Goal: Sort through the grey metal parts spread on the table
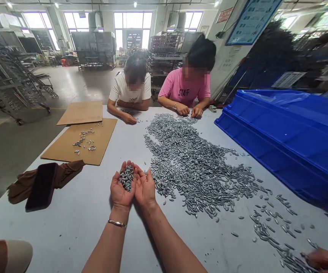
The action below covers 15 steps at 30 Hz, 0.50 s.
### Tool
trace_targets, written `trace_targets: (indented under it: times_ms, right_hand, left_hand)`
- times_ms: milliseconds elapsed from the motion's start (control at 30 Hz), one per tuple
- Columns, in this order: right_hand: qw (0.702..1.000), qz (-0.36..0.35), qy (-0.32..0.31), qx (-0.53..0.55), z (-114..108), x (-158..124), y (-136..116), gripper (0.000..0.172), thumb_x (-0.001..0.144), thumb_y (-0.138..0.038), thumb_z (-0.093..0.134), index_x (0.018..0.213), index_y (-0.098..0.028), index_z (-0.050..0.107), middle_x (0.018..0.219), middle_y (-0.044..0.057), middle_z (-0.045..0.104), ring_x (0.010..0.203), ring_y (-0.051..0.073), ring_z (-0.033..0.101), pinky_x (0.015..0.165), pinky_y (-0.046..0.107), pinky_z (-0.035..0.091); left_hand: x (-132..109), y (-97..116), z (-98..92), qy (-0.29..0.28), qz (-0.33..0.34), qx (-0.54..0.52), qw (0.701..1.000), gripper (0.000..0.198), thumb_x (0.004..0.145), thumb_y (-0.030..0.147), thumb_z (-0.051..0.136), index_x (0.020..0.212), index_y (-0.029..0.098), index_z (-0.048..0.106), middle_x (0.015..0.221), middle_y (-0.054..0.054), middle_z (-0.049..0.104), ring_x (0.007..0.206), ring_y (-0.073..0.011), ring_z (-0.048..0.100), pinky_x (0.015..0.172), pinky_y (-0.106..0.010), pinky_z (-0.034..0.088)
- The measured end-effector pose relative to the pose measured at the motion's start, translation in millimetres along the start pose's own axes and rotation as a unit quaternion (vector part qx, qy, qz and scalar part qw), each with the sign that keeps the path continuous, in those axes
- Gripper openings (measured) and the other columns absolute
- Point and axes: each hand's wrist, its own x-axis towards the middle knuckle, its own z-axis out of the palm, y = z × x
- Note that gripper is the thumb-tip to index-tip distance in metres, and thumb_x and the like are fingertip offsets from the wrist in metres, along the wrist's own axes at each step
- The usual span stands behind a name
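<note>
My left hand (pixel 122 187) lies palm up above the grey table (pixel 75 212), cupped around a small heap of grey metal pieces (pixel 126 177). My right hand (pixel 144 186) rests palm up right beside it, touching it, fingers spread and holding nothing. Just right of my hands, a large spread of the same grey pieces (pixel 192 163) covers the middle of the table.
Two people sit at the far edge, hands on the pieces. Two cardboard sheets (pixel 80 140) lie at left, one with a few pieces. A dark phone (pixel 42 185) rests on brown cloth. Blue crates (pixel 289 132) stand at right. Another person's hand (pixel 325 259) shows bottom right.
</note>
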Motion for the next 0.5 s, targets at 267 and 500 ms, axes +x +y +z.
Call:
trace_targets:
  times_ms: [267, 500]
  right_hand:
    - [0.999, 0.022, -0.003, 0.033, 0.8, 0.8, 7.6, 0.044, 0.098, -0.046, 0.037, 0.104, -0.015, 0.067, 0.112, 0.008, 0.072, 0.109, 0.015, 0.066, 0.108, 0.033, 0.044]
    - [0.999, 0.025, 0.009, 0.046, -0.5, 3.2, 8.0, 0.042, 0.097, -0.045, 0.039, 0.105, -0.014, 0.067, 0.114, 0.008, 0.072, 0.11, 0.015, 0.066, 0.107, 0.032, 0.045]
  left_hand:
    - [3.3, 6.1, 1.3, -0.01, 0.013, 0.022, 1.0, 0.046, 0.092, 0.025, 0.045, 0.137, 0.016, 0.052, 0.136, -0.014, 0.059, 0.133, -0.025, 0.048, 0.108, -0.043, 0.043]
    - [6.8, 6.9, -3.4, -0.02, 0.014, 0.03, 0.999, 0.046, 0.092, 0.026, 0.044, 0.137, 0.017, 0.052, 0.135, -0.013, 0.06, 0.132, -0.0255, 0.049, 0.107, -0.044, 0.044]
